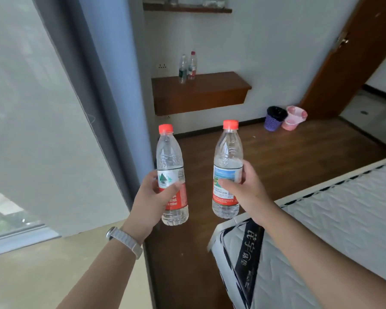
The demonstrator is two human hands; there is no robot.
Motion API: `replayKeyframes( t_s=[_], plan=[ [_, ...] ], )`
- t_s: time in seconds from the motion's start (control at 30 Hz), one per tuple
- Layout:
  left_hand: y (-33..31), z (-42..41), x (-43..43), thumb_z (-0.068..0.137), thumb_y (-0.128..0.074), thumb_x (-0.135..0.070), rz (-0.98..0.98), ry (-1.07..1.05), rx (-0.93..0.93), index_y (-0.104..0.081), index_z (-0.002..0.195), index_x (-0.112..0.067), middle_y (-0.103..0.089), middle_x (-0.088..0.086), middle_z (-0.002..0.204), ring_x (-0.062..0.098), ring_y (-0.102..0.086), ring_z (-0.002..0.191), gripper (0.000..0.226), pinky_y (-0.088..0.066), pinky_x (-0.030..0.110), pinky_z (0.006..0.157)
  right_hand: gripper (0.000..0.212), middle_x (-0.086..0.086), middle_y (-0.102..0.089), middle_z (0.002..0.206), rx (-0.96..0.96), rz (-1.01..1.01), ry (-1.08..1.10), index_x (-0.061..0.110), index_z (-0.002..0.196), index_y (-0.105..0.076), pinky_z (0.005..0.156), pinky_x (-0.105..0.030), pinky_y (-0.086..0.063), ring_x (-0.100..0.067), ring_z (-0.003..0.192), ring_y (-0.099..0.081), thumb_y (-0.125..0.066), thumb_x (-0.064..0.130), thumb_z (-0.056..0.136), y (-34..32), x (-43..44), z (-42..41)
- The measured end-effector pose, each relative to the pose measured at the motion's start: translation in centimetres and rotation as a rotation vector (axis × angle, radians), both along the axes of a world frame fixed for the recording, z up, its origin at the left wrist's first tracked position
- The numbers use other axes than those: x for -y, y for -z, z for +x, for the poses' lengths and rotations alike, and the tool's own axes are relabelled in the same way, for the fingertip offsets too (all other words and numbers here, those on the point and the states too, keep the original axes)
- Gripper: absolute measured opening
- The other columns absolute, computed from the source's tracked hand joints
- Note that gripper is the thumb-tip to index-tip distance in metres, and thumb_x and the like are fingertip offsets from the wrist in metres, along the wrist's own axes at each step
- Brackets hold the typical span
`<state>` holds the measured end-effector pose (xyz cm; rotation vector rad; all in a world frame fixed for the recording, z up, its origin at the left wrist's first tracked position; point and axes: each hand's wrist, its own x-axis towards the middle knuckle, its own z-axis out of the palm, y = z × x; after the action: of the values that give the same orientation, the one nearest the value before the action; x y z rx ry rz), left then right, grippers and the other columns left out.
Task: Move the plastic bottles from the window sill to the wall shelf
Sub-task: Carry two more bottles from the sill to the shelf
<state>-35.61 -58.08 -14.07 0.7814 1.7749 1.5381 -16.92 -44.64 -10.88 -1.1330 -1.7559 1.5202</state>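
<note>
The left hand (pixel 153 192) is wrapped around the label of one clear bottle (pixel 172 175) with a red cap, thumb across the front; the remaining fingers are hidden behind it. A pale-strapped watch (pixel 126 240) sits on that wrist. The right hand (pixel 246 186) grips a second red-capped bottle (pixel 227 170) the same way, its palm side hidden behind the plastic. Both bottles are held upright, side by side but apart, out over the dark wooden floor (pixel 288 157).

That makes two bottles in hand. Two more (pixel 187 68) stand close together on the wall shelf (pixel 201 92) straight ahead, at its left end near the wall; their caps are small and hard to read at this range. A higher shelf (pixel 187 8) is cut off by the top edge, and what stands on it cannot be made out.

To the left, the window sill (pixel 31 275) runs under a curtained window (pixel 31 108). At the right lies a bare mattress (pixel 321 230), partly out of view. Two baskets, one purple (pixel 274 119) and one pink (pixel 293 118), sit on the floor by the wall.
</note>
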Motion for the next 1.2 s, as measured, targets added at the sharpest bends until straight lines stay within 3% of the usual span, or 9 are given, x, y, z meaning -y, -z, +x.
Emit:
replayKeyframes(
  t_s=[0.17, 0.33, 0.47, 0.6, 0.73, 0.9, 1.03, 1.2],
  plan=[
    [-0.6, -2.7, -2.1, 0.076, -0.073, -0.054, 0.008, 0.031, -0.023, -0.054, 0.125, -0.030, -0.070, -0.010, 0.112, 0.008, -0.071, 0.094, 0.058, -0.059, 0.035, 0.083, 0.055, 0.012, -0.065, 0.116, 0.008, 0.010, 0.044, 0.034, 0.126, -0.051, 0.091, -0.040, -0.055, -0.010, 0.105, -0.064, -0.079, 0.020, 0.081, 0.0, -1.6, -0.7],
    [0.0, -4.5, -4.7, 0.073, -0.074, -0.062, -0.020, 0.020, -0.003, -0.052, 0.125, -0.033, -0.068, -0.011, 0.114, 0.009, -0.071, 0.096, 0.064, -0.058, 0.031, 0.081, 0.059, 0.008, -0.066, 0.118, 0.015, -0.003, 0.024, 0.032, 0.128, -0.051, 0.093, -0.044, -0.055, -0.014, 0.107, -0.065, -0.079, 0.017, 0.079, 0.7, -4.9, -2.3],
    [0.3, -5.5, -8.4, 0.071, -0.073, -0.057, -0.046, 0.001, 0.023, -0.052, 0.113, -0.039, -0.068, -0.012, 0.109, 0.001, -0.070, 0.089, 0.051, -0.054, 0.020, 0.069, 0.058, 0.009, -0.066, 0.116, -0.006, -0.020, -0.001, 0.030, 0.127, -0.051, 0.087, -0.035, -0.056, -0.011, 0.104, -0.065, -0.079, 0.015, 0.079, 1.5, -9.1, -4.3],
    [-0.6, -6.8, -13.2, 0.073, -0.071, -0.049, -0.040, -0.035, 0.059, -0.052, 0.116, -0.035, -0.068, -0.012, 0.108, 0.000, -0.071, 0.088, 0.049, -0.053, 0.013, 0.060, 0.052, 0.014, -0.068, 0.108, -0.058, -0.037, -0.032, 0.032, 0.122, -0.052, 0.069, -0.017, -0.055, -0.002, 0.096, -0.067, -0.078, 0.012, 0.081, 2.3, -14.2, -7.0],
    [-2.3, -8.6, -18.8, 0.070, -0.073, -0.051, -0.046, -0.026, 0.025, -0.054, 0.125, -0.023, -0.071, -0.007, 0.110, 0.004, -0.071, 0.093, 0.064, -0.055, 0.018, 0.068, 0.053, 0.014, -0.069, 0.106, -0.104, -0.080, -0.019, 0.033, 0.121, -0.053, 0.075, -0.022, -0.055, -0.001, 0.096, -0.068, -0.079, 0.013, 0.079, 2.5, -19.4, -9.5],
    [-3.8, -10.8, -25.5, 0.072, -0.077, -0.046, -0.043, -0.033, -0.009, -0.056, 0.123, -0.020, -0.073, -0.004, 0.109, 0.011, -0.072, 0.095, 0.062, -0.057, 0.030, 0.079, 0.054, 0.014, -0.069, 0.108, -0.119, -0.074, 0.003, 0.033, 0.122, -0.054, 0.082, -0.029, -0.057, -0.005, 0.098, -0.068, -0.080, 0.016, 0.078, 1.9, -26.0, -11.2],
    [-4.1, -11.8, -29.6, 0.071, -0.075, -0.046, -0.037, -0.021, -0.031, -0.055, 0.126, -0.021, -0.072, -0.004, 0.111, 0.013, -0.072, 0.097, 0.063, -0.058, 0.031, 0.080, 0.056, 0.012, -0.066, 0.114, -0.125, -0.060, 0.027, 0.033, 0.126, -0.052, 0.085, -0.033, -0.057, -0.008, 0.103, -0.065, -0.080, 0.022, 0.079, 1.4, -30.6, -12.1],
    [-3.9, -12.0, -33.8, 0.069, -0.073, -0.055, -0.064, 0.014, -0.022, -0.051, 0.131, -0.027, -0.069, -0.007, 0.117, 0.012, -0.071, 0.099, 0.071, -0.059, 0.035, 0.086, 0.052, 0.014, -0.069, 0.105, -0.141, -0.072, 0.074, 0.033, 0.121, -0.054, 0.069, -0.018, -0.054, 0.002, 0.091, -0.067, -0.079, 0.017, 0.079, 1.1, -33.7, -12.1]
  ],
)
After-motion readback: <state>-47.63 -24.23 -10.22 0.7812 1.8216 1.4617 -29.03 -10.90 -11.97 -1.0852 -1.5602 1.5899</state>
